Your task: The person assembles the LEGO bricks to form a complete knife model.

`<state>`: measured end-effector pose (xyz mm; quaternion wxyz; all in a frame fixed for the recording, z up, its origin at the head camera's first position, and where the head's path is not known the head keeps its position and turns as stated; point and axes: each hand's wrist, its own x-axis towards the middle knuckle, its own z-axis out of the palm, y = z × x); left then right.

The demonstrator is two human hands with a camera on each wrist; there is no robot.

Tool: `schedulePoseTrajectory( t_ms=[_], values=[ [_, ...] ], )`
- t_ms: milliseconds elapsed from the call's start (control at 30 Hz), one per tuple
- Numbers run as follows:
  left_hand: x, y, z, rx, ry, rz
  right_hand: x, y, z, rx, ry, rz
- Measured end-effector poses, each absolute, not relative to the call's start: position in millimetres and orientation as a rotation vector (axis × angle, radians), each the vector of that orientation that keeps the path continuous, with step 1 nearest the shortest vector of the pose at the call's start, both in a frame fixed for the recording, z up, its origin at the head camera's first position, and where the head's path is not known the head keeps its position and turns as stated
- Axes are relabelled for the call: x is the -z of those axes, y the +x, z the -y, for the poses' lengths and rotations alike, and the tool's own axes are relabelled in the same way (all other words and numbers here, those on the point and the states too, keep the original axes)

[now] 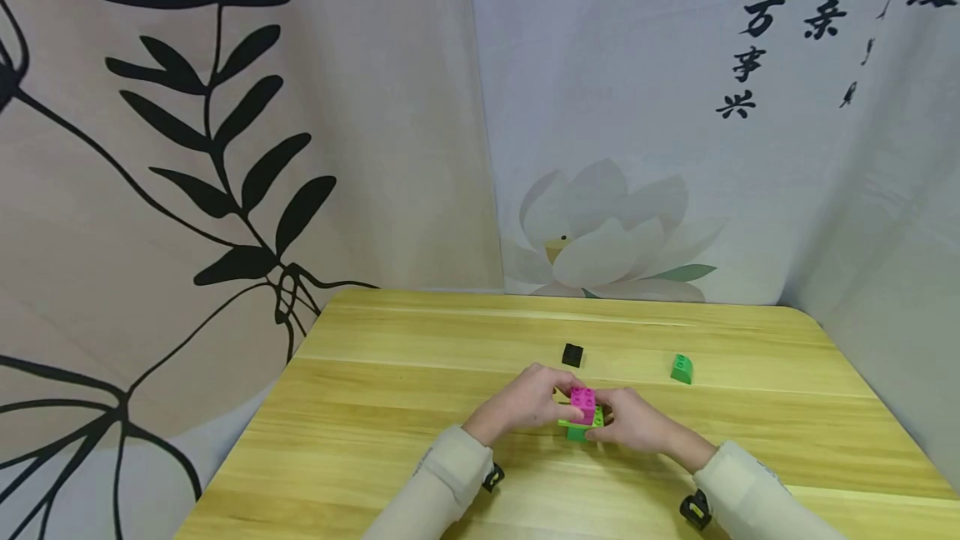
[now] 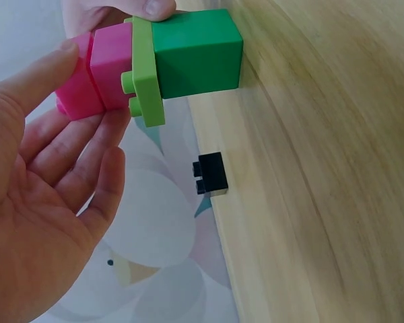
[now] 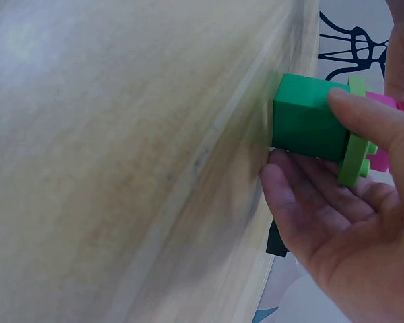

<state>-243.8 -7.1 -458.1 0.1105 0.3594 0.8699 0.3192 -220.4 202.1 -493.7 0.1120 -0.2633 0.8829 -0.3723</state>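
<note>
Left grip (image 1: 525, 400): pinched two pink bricks (image 2: 111, 67).
Right grip (image 1: 637, 421): held green block (image 3: 310, 116) (lime plate (image 2: 148, 81) on top).
Black brick (image 1: 572, 355): lay beyond.

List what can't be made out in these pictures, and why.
Head: the right part of the dark green plastic block, behind the right hand.
Right wrist: part of the black studded plastic block, behind the same hand's fingers.
Left wrist: some fingertips of the left hand, behind the two pink plastic blocks.
Head: marks on the beige cloth sleeves, too small to read.
</note>
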Motion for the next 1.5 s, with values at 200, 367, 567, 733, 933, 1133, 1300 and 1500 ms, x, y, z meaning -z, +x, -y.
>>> schedulePoseTrajectory(
  t_ms=[200,367,567,733,933,1133,1300,1500],
  values=[
    [459.7,-244.3,6.6,-0.930,1.072,-2.571,494.0,-221.1,-202.2,1.088,-0.778,-2.592],
    [461.9,-245.4,7.2,-0.955,1.078,-2.568,493.0,-221.0,-202.0,1.076,-0.779,-2.600],
    [464.5,-246.1,7.2,-0.989,1.051,-2.562,492.1,-220.0,-201.3,1.081,-0.775,-2.597],
    [465.7,-246.7,6.6,-1.001,1.039,-2.553,492.3,-220.0,-201.1,1.085,-0.771,-2.597],
    [465.7,-246.3,6.7,-1.003,1.035,-2.552,491.8,-219.8,-201.5,1.095,-0.777,-2.591],
    [465.0,-247.0,5.9,-0.981,1.074,-2.564,490.9,-219.7,-202.3,1.095,-0.784,-2.594],
    [464.1,-246.6,5.5,-0.940,1.110,-2.585,492.9,-220.5,-202.5,1.102,-0.765,-2.582],
    [464.1,-247.0,5.8,-0.940,1.094,-2.576,496.0,-221.7,-202.8,1.106,-0.771,-2.592]
  ],
)
